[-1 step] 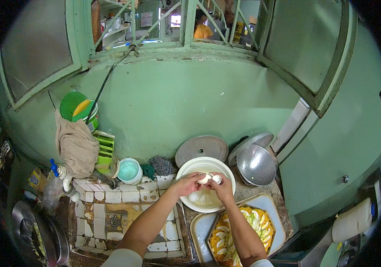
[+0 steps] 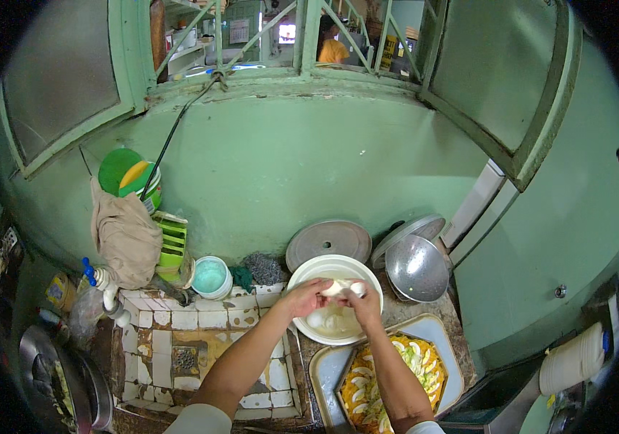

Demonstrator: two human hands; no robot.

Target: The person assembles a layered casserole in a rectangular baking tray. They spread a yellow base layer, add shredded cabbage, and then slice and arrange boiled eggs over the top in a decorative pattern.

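Over a white round basin (image 2: 299, 327), both hands work close together on a whitish boiled egg (image 2: 336, 288). My left hand (image 2: 306, 298) grips it from the left with curled fingers. My right hand (image 2: 365, 305) is closed at its right end, where a second rounded white piece (image 2: 357, 288) shows; whether that is shell or egg, I cannot tell. Cloudy water and several pale lumps lie in the basin below my hands. Under my right forearm, a tray (image 2: 326, 370) bears an orange-yellow dish (image 2: 359, 376) topped with egg slices and chopped greens.
A tiled sink (image 2: 161, 347) lies left of the basin, with a blue-handled tap (image 2: 90, 273). Along the wall stand a small white tub (image 2: 212, 278), a grey scouring pad (image 2: 262, 268), a round lid (image 2: 329, 242) and a metal bowl (image 2: 416, 269). Behind the window bars is a person (image 2: 332, 50).
The egg between my hands has turned slightly, and more of its pale surface shows. My fingers have shifted a little; my forearms stay nearly in place.
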